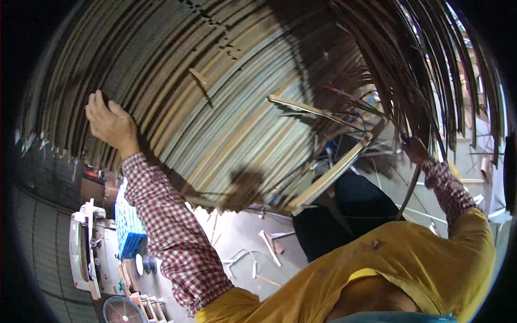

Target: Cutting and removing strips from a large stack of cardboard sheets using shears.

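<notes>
Stacked wood strips (215,107): large leaning bundle filling upper view, long axes running lower left to upper right. Left hand (110,125) pressed against stack, fingers spread, likely steadying it. Right hand (414,149) closed on thin dark strip (413,183), strip hanging roughly vertical. Offcuts (269,247) on floor below.

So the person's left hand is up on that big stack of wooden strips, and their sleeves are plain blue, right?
Not quite. The head view shows the left hand up on the stack of wooden strips, but the sleeves are red-and-white checked, not plain blue.
</notes>
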Demonstrator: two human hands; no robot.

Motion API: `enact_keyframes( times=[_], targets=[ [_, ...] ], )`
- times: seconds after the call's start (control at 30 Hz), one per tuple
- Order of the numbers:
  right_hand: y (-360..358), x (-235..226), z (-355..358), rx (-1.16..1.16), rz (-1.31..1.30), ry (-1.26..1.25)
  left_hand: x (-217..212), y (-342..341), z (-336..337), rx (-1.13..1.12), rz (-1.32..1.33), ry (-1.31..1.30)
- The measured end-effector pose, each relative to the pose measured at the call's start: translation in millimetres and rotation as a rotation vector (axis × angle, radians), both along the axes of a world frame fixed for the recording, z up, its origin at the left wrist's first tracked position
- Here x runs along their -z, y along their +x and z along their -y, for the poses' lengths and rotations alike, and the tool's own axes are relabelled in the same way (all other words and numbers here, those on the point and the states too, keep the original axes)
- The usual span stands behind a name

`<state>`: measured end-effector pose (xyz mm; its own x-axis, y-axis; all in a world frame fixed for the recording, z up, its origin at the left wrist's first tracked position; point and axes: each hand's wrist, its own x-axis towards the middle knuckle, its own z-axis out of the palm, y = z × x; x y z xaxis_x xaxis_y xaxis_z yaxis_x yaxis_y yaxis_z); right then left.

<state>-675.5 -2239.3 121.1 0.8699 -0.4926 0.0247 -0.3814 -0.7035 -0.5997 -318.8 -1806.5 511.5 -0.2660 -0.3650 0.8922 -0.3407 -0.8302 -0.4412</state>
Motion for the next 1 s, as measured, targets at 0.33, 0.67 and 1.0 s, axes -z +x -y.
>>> enact_keyframes(
  times=[0.33,0.67,1.0],
  targets=[
    [-9,-177,-112,-0.583,-0.018,0.628,-2,1,-2,0.038,-0.035,-0.026],
    [221,-234,-108,-0.532,0.275,0.339,2,2,-5,0.004,-0.045,-0.017],
    [65,-39,-39,-0.162,0.041,0.399,0,4,-5,-0.022,-0.027,-0.008]
  ],
)
